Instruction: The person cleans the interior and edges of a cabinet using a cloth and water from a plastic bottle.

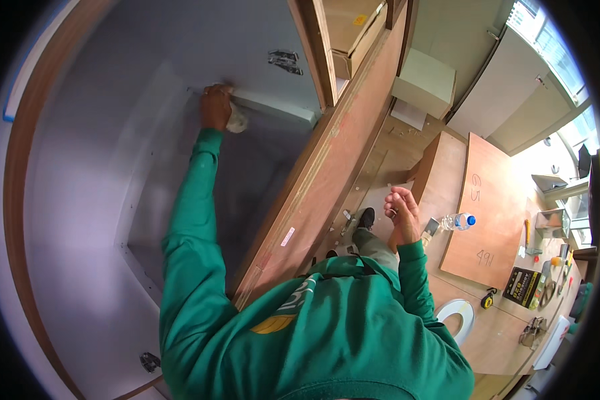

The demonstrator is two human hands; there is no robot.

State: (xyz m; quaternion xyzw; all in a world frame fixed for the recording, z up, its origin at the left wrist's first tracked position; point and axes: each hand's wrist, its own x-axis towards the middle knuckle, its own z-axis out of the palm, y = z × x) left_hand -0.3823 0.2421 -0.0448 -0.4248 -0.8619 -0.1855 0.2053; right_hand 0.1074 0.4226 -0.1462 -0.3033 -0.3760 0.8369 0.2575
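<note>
My left hand (216,108) reaches deep into a grey-lined cabinet (187,180). Its fingers are closed round a pale crumpled cloth (237,120), which bulges out on the hand's right side. The hand is up against the end of a white ledge (273,107) along the inner corner. Off to the right, outside the cabinet, my right hand (403,212) hovers palm up above the floor, near the workbench. Its fingers are curled in with the tips together. Whatever they may hold is too small to make out.
A metal hinge (285,61) sits on the cabinet panel, another hinge (150,362) lower down. On the bench at right are a marked wooden board (487,200), a plastic bottle (455,222), a tape measure (489,299) and a white roll (468,319). A cardboard box (353,33) occupies a shelf.
</note>
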